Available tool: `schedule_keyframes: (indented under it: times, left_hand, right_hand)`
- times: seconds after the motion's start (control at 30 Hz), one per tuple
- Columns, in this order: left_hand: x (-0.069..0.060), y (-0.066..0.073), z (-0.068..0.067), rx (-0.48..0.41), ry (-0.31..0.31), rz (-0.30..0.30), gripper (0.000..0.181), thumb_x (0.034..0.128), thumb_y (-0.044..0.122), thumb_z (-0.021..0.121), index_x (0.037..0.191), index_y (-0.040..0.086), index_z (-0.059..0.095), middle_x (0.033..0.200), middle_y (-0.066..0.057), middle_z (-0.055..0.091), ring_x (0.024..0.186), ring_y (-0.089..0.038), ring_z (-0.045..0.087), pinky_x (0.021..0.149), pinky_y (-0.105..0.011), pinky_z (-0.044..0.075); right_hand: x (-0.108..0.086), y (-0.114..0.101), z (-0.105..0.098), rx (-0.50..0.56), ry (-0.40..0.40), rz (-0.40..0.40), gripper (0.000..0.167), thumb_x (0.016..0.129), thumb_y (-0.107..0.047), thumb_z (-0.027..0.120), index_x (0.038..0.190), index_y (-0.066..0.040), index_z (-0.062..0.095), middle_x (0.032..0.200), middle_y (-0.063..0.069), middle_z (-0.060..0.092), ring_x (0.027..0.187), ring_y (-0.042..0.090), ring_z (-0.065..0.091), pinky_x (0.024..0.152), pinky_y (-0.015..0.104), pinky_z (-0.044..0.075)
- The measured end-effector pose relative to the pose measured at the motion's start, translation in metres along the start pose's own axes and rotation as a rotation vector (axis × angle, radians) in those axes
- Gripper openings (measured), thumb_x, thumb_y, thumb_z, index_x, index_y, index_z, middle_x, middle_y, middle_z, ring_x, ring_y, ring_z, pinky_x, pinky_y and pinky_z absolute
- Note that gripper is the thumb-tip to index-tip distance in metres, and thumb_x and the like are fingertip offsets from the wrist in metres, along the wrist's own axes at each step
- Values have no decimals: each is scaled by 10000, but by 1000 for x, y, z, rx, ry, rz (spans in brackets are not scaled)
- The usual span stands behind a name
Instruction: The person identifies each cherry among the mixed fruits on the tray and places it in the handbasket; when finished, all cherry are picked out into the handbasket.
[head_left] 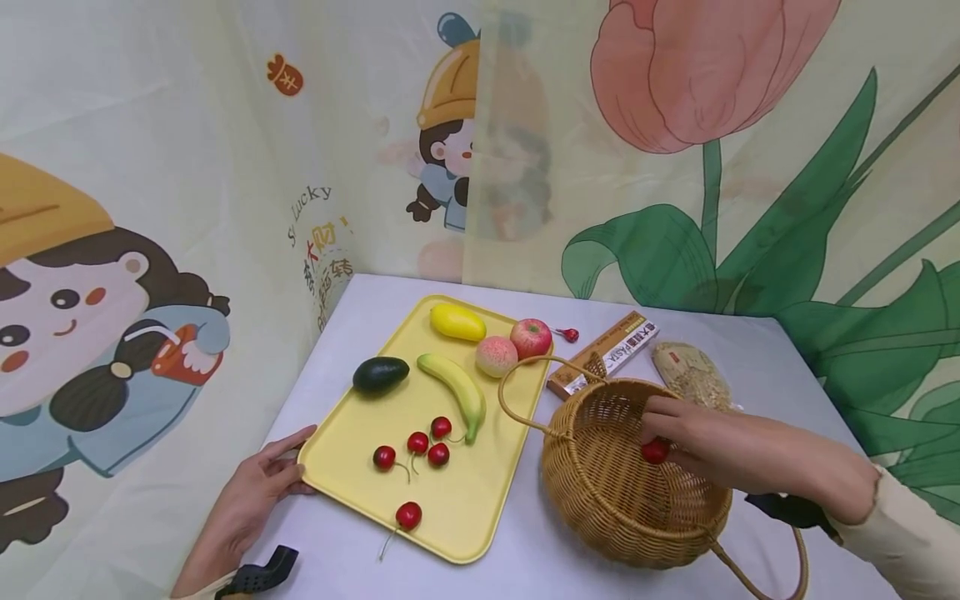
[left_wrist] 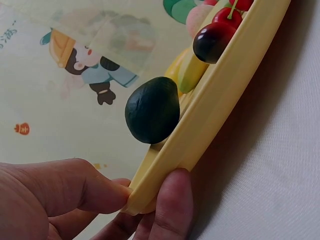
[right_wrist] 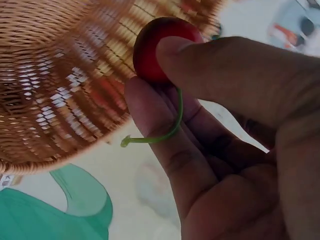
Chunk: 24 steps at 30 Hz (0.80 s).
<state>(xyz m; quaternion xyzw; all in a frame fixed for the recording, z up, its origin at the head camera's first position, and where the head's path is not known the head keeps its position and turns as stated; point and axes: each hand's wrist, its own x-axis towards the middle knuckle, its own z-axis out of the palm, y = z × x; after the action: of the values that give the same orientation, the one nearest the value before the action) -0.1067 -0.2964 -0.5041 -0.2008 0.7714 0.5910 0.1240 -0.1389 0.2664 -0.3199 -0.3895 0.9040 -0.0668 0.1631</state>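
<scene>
head view: the right hand (head_left: 693, 433) reaches over the wicker basket (head_left: 558, 458) from its right, pinching a cherry (head_left: 656, 451) at its opening. the left hand (head_left: 255, 487), left of the basket, grips a corner of the yellow tray (head_left: 465, 517). left wrist view: digits press both sides of that corner. right wrist view: the cherry is round, red, darker along one edge; its green stem (right_wrist: 178, 115) curves free.

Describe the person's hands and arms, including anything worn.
The left hand and right hand are ungloved, no rings visible. A cream fabric sleeve ends near the right wrist; a cream cuff edge shows at the left. Each wrist carries a black fitting, the left one bent.
</scene>
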Motion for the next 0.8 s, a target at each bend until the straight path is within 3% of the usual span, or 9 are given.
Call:
schedule_keyframes:
  times: [0.2, 0.4, 0.53, 0.8]
  left_hand:
    - [0, -3, 0, -14, 2, -9, 597, 1078, 94, 575, 1650, 114, 408, 1468, -262, 591, 962, -187, 701, 808, -253, 646]
    - [-1, -9, 3, -23, 2, -4, 595, 1074, 68, 557, 1649, 114, 410, 1493, -254, 553, 978, -189, 697, 812, -262, 650]
    - [2, -9, 5, -1, -1, 19, 586, 1080, 89, 560, 1647, 125, 417, 1513, -261, 542, 986, -187, 698, 812, -247, 647]
    - [3, -8, 7, -3, -3, 28, 587, 1076, 62, 543, 1646, 101, 411, 1547, -279, 517, 969, -190, 702, 806, -243, 647]
  right_hand:
    - [39, 1, 0, -165, -109, -3, 280, 936, -27, 777, 1122, -222, 698, 1052, -90, 588, 901, 20, 553, 745, 214, 612]
    - [71, 13, 13, -337, -149, -114, 197, 963, -66, 762, 1119, -181, 722, 1002, -82, 602, 867, 2, 534, 734, 180, 590]
    - [81, 26, 23, -326, -133, -178, 178, 964, -71, 759, 1114, -166, 739, 996, -80, 639, 868, -1, 561, 739, 182, 590]
    - [95, 41, 39, -334, -134, -184, 283, 976, -99, 755, 1249, -175, 753, 1113, -20, 760, 988, 84, 717, 846, 265, 658]
